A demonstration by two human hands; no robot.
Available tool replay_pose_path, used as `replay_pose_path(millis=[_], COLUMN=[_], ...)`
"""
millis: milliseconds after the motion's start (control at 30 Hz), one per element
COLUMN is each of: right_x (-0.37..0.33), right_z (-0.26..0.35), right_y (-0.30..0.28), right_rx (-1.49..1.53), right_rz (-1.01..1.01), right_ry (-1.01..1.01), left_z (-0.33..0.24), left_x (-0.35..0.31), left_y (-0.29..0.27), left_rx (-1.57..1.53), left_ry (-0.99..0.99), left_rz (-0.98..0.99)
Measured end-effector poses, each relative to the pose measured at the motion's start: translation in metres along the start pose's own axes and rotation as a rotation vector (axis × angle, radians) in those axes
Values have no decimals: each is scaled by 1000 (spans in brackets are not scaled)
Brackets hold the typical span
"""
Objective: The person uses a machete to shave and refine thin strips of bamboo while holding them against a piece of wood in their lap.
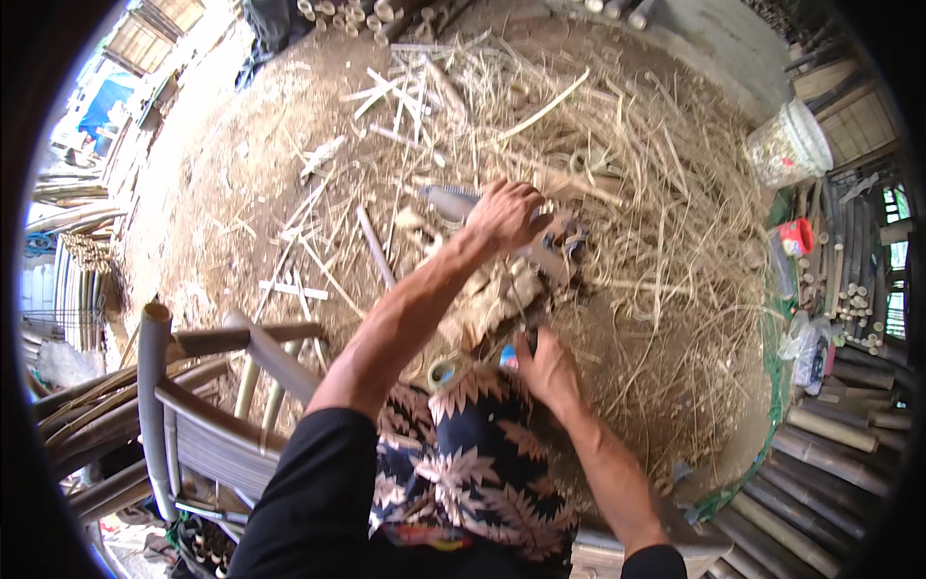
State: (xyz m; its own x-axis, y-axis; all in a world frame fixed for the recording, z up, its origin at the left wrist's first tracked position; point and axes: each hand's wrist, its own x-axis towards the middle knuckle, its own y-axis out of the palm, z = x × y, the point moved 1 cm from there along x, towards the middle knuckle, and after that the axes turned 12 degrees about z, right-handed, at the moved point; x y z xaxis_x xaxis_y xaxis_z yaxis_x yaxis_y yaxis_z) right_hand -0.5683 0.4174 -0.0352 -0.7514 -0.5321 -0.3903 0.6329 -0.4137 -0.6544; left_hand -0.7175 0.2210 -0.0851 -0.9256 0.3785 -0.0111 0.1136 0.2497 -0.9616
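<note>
My left hand [508, 214] is stretched forward over the littered ground, its fingers curled down. What they grip, if anything, is hidden beneath them. A grey tool [447, 201] with a toothed-looking edge lies just left of that hand, partly covered by it. Close to my knees, my right hand [552, 367] is closed around a dark-handled tool [526, 342], whose kind I cannot make out. Beside its thumb shows a small blue and white thing [508, 357]. Between the hands lies a crumpled tan piece [502, 299], and a cut bamboo ring [442, 373] is by my knee.
Bamboo shavings [656, 174] cover the ground ahead and to the right. A bamboo chair [217, 415] stands at my left. Bamboo poles [820, 482] lie at the lower right. A white bucket [791, 145] and a red container [796, 236] are along the right side.
</note>
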Motion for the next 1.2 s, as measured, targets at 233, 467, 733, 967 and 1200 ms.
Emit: replay_pose_path(millis=[233,467,733,967,1200], right_x=[33,46,43,40,9], right_z=[-41,-19,-198,-150,-158], right_y=[-17,-35,154,108,83], right_rx=[8,-177,-63,-149,647], right_rz=[-78,-14,217,597,467], right_ry=[-63,-90,362,270,595], left_z=[-66,-68,-51,25,36], left_x=[-35,-28,-42,-85,-119], left_y=[-63,-20,-11,-69,-114], left_rx=[-776,-957,-1089,-512,-1478], left_ry=[-92,-188,-124,-236,101], left_rz=[-100,-531,-639,-835,-1088])
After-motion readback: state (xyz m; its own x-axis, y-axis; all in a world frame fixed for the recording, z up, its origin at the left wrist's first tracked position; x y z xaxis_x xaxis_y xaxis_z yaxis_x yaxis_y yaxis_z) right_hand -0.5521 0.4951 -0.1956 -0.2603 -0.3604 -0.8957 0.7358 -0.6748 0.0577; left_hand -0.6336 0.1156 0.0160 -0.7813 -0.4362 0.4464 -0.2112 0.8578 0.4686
